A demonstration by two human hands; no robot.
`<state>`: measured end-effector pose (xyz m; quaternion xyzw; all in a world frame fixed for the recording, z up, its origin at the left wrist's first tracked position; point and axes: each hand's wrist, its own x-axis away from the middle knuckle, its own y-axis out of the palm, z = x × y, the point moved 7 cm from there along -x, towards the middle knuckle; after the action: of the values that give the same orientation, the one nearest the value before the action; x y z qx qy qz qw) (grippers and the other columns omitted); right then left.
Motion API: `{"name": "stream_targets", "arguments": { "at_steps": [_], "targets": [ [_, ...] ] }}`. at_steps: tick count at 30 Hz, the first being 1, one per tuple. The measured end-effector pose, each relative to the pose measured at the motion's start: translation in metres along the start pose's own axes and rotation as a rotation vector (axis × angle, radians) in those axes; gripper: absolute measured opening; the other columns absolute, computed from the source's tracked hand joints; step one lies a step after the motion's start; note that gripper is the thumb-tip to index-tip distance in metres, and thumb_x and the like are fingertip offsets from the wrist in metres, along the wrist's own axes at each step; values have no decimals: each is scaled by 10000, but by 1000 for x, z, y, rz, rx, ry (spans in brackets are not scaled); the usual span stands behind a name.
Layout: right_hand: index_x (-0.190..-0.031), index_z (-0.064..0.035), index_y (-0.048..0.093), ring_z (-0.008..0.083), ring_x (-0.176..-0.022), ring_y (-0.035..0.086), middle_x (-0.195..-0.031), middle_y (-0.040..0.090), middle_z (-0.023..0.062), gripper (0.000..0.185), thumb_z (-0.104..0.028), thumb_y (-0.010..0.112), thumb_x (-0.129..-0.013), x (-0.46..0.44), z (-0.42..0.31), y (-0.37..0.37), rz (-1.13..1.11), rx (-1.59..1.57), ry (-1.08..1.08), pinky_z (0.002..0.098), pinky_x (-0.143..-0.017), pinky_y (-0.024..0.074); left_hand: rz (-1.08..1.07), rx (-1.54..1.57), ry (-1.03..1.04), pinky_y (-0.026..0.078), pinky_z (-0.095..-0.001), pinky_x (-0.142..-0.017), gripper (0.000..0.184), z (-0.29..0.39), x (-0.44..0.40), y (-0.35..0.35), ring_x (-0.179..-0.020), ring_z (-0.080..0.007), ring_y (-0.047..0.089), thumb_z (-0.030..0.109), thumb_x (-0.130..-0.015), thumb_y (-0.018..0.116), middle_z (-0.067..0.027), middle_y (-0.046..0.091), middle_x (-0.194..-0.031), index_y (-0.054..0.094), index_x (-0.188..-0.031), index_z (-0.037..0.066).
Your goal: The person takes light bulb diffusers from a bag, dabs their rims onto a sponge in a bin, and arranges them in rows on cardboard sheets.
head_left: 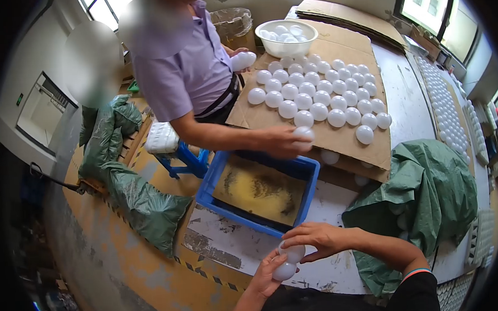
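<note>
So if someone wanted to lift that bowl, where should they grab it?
Probably by the rim of the bowl, at opposite points, from its left and right. It stands upright with a wide round rim and is heaped with balls, so a level, two-sided hold should spill least.

The left hand (267, 275) curls at six o'clock; the right hand (317, 238) arches at five, its forearm (383, 248) reaching from four.

A workshop, by the look of it: rows of white balls (313, 91), green sacks (142, 202), hazard tape (207, 274) on the floor.
</note>
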<state>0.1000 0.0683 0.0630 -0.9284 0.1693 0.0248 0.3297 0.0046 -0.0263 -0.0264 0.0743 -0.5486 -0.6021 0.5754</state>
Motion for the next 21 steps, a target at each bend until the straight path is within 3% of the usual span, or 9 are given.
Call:
{"name": "stream_targets", "arguments": {
  "at_steps": [2, 4, 7, 9, 11, 12, 15, 17, 21],
  "targets": [
    [-1194, -126, 509, 284, -1034, 520, -1152, 546, 117, 586, -264, 744, -675, -25, 12, -5, 14, 62, 22, 405, -875, 395, 77, -4, 125, 510, -394, -844, 346, 19, 6, -9, -1039, -232, 557, 193, -908, 530, -106, 546, -1113, 448, -1195, 18],
    [-1160, -116, 527, 275, -1030, 513, -1083, 564, 100, 591, -266, 750, -633, -46, 46, -28, 340, 357, 211, 423, -911, 333, 113, 106, 145, 492, -423, -869, 343, 25, 16, -20, -1062, -251, 543, 202, -910, 518, -117, 543, -1115, 448, -1194, 21],
    [-1115, -100, 531, 273, -1022, 504, -1038, 572, 97, 578, -272, 752, -609, -72, 118, -7, 372, 616, 381, 434, -939, 290, 190, 212, 159, 459, -481, -905, 362, 27, 26, -48, -1103, -299, 516, 266, -910, 493, -137, 545, -1113, 466, -1186, 34],
    [-969, -108, 595, 245, -987, 507, -954, 602, 73, 484, -325, 767, -572, -76, 166, 38, 67, 748, 494, 417, -942, 297, 182, 209, 139, 444, -510, -915, 389, 25, 21, -53, -1122, -328, 503, 322, -908, 479, -145, 550, -1110, 483, -1179, 43],
    [-827, -119, 628, 212, -943, 508, -836, 598, 26, 192, -230, 643, -671, -83, 177, 64, 97, 974, 360, 412, -944, 304, 218, 311, 53, 466, -485, -866, 415, 27, 16, -57, -1068, -329, 525, 381, -889, 474, -146, 568, -1067, 511, -1133, 46],
    [-813, -119, 626, 198, -910, 510, -820, 592, 14, 145, -185, 594, -687, -87, 164, 54, 114, 924, 319, 392, -900, 327, 183, 296, 32, 466, -485, -866, 415, 24, 11, -57, -1068, -329, 525, 381, -889, 474, -146, 568, -1067, 511, -1133, 46],
    [-833, -118, 631, 191, -889, 507, -828, 596, 9, 157, -148, 595, -683, -78, 126, -6, 221, 765, 406, 367, -839, 337, 141, 328, 85, 524, -465, -791, 450, 30, -4, -60, -999, -352, 571, 400, -920, 445, -170, 592, -1077, 480, -1202, 51],
    [-970, -145, 632, 180, -909, 514, -898, 612, -11, 312, -124, 638, -659, -47, 119, -33, 384, 714, 505, 345, -807, 331, 188, 412, -34, 491, -451, -805, 441, 15, -17, -63, -1001, -333, 550, 416, -887, 470, -156, 582, -1042, 511, -1128, 49],
    [-1001, -140, 628, 183, -908, 497, -929, 608, -17, 323, -118, 644, -679, -27, 130, -32, 454, 620, 521, 343, -798, 336, 265, 429, -120, 463, -420, -767, 419, 7, -21, -48, -985, -328, 540, 406, -901, 444, -164, 569, -1017, 516, -1081, 34]
  ]
}}
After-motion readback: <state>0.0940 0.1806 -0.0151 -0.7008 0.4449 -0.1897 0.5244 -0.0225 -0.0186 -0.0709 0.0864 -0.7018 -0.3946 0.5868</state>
